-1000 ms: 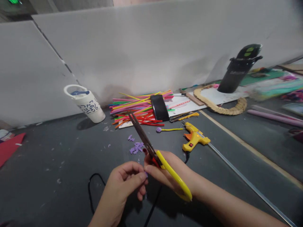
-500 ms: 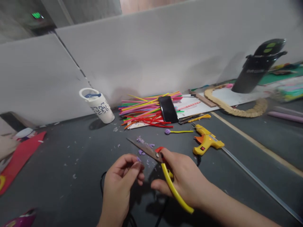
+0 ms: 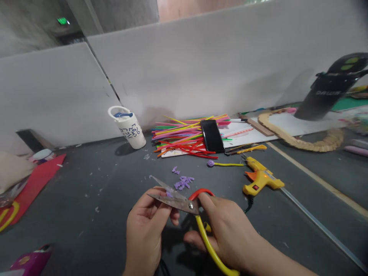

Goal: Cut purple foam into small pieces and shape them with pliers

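Over the dark grey tabletop (image 3: 94,184), the left hand (image 3: 145,230) appears to pinch a tiny purple strip (image 3: 169,193) between thumb and forefinger, while the right hand (image 3: 230,226) grips steel-bladed scissors with one red and one yellow handle (image 3: 178,203). The blades stand parted, and the strip shows at the left fingertips, in the gap between them; how much of it lies hidden in the pinch cannot be told. What matters most here, I judge, is the closeness of skin to steel: the nearer blade crosses just in front of the left thumb, so the fingertips would do best drawn back until only purple shows between the edges. Such a small piece is probably better cut deeper in the blades, towards the pivot, than out at the thin points, where it could fold or slip sideways. A slow, short squeeze with the strip held taut and square to the edge should give a clean end. Working low above the loose heap of purple snippets (image 3: 183,183) would let offcuts drop beside it. The yellow hot-glue gun (image 3: 261,178), its small light glowing orange, lies beyond the right hand, so that wrist should stay clear of its nozzle.
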Demonstrator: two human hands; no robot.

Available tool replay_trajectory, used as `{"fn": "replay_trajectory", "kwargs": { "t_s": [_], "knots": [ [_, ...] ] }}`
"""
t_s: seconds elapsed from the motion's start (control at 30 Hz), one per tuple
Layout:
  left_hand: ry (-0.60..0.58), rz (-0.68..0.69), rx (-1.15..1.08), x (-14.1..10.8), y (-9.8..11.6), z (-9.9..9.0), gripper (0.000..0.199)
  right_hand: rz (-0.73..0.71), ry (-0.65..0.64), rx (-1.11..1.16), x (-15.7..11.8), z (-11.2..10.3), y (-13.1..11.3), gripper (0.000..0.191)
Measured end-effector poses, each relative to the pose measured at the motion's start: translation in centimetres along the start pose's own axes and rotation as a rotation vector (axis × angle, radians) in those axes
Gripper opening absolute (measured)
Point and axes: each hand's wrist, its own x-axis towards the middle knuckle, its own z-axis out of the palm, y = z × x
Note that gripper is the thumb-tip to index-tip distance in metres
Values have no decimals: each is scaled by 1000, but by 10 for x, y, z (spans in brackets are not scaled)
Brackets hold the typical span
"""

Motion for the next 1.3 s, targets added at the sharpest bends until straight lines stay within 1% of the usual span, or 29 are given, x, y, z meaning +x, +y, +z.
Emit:
{"fn": "replay_trajectory", "kwargs": {
  "t_s": [0.2, 0.47, 0.7, 0.83, 1.1, 1.3],
  "knots": [
    [-14, -6, 44, 1, 2, -3, 12, 3, -7, 6, -1, -4, -1, 53],
    [-58, 8, 84, 1, 4, -4, 13, 17, -27, 19, -1, -4, -2, 56],
    [10, -13, 94, 0, 11, 5, 11, -3, -5, -4, -2, -4, -3, 56],
    [-13, -12, 101, 0, 10, 4, 10, -6, -6, -1, -3, -3, -2, 56],
    [2, -23, 89, 0, 11, 6, 9, 14, -26, -24, -3, -3, -3, 53],
    [0, -30, 93, 1, 9, 4, 10, 0, -15, -53, -3, -2, -3, 56]
  ]
}}
